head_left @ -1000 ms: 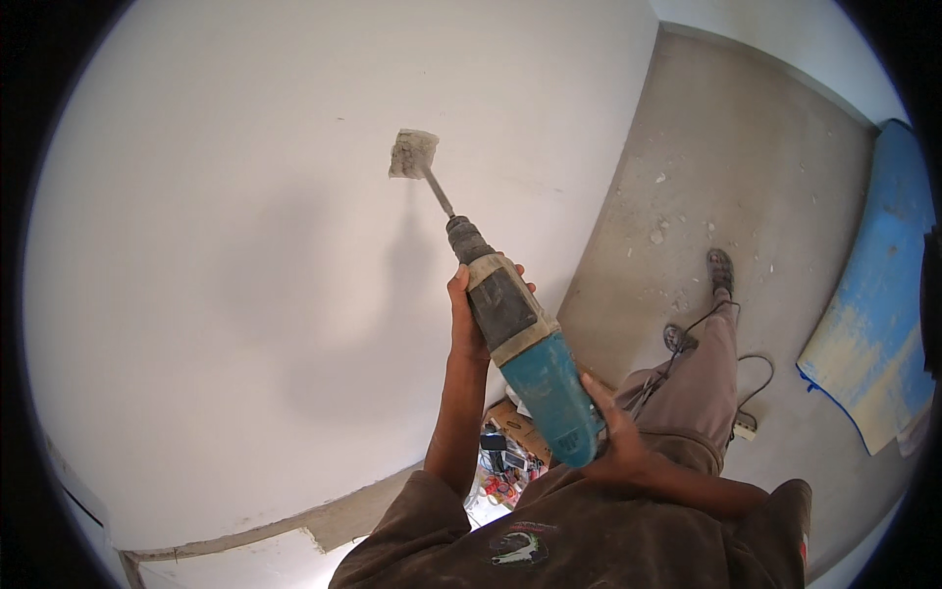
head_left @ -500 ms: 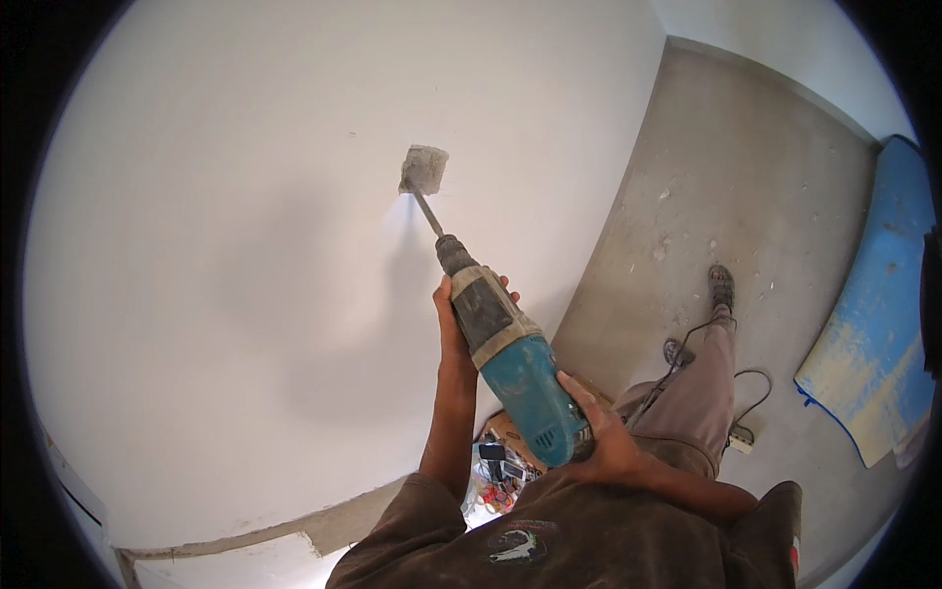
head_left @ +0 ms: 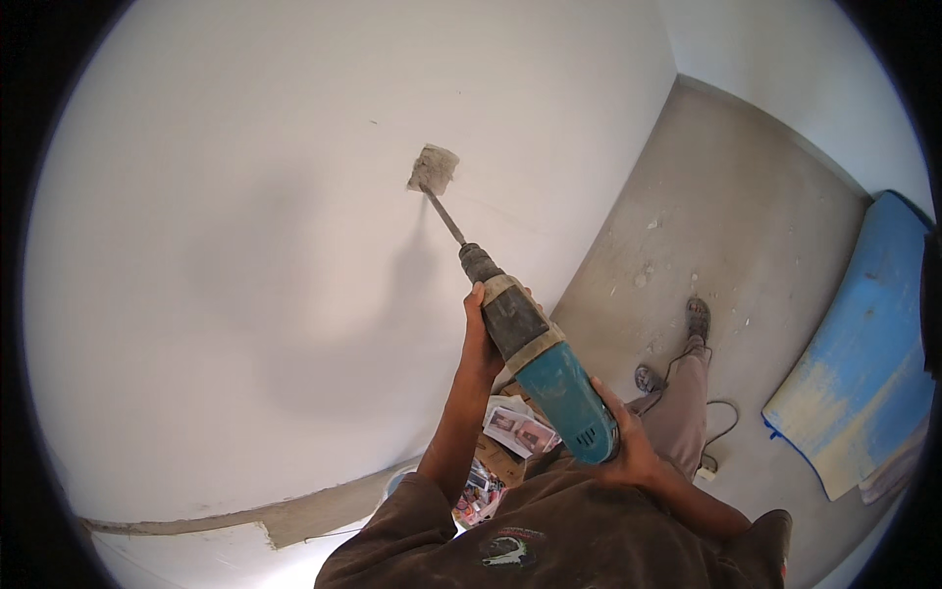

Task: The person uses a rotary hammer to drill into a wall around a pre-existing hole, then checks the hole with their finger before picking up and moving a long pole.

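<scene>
A teal and black rotary hammer (head_left: 554, 378) slants across my body toward the white wall (head_left: 196, 324). My left hand (head_left: 481, 334) wraps under its dark front housing, the thumb up along the side. At the rear end, my right hand (head_left: 628, 442) grips the handle, which the body of the tool partly hides. A long steel bit (head_left: 445, 216) runs from the chuck, its tip at the lower edge of a squarish chipped patch (head_left: 433, 168) of bare grey in the wall. How deep the tip sits I cannot tell.
Below the tool, a cardboard box (head_left: 500, 459) and printed sheets (head_left: 520, 432) lie beside small mixed items. A power cord (head_left: 724, 404) loops by my legs on the dusty concrete floor (head_left: 726, 226), where bits of rubble are scattered. A worn blue sheet (head_left: 854, 344) lies at the right.
The view has shifted, and the wall patch now sits slightly right in it. The hammer appears a little lower and further right, still in both hands. Printed sheets now show by the box.
</scene>
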The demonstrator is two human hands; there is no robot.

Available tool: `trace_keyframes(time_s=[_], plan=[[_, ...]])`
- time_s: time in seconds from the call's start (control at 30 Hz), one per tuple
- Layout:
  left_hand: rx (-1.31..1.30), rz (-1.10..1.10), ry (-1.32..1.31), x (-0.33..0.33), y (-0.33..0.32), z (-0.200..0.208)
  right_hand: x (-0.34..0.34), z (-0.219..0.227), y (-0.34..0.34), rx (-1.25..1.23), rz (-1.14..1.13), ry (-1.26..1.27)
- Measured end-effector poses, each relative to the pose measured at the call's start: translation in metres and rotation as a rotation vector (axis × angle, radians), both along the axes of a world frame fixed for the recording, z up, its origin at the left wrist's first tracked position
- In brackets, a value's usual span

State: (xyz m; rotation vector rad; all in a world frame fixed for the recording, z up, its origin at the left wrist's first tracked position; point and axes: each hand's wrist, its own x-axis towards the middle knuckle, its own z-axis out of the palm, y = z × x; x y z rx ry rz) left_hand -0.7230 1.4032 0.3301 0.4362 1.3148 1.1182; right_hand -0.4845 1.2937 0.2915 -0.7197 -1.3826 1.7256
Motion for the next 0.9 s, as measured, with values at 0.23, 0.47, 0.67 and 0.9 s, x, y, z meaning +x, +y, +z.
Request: trace_keyframes(time_s=[0.23, 0.47, 0.67, 0.9], plan=[[0.008, 0.016, 0.062, -0.004, 0.01, 0.016, -0.025, -0.001, 0.001, -0.033, 0.011, 0.029], [-0.012, -0.047, 0.054, -0.027, 0.012, 0.001, -0.055, -0.022, -0.016, -0.002, -0.076, 0.048], [-0.019, -0.006, -0.004, -0.001, 0.012, -0.015, 0.018, 0.0, 0.017, -0.148, 0.052, 0.11], [0.069, 0.098, -0.126, 0.034, 0.04, -0.008, 0.074, 0.013, 0.091, 0.072, 0.105, -0.046]])
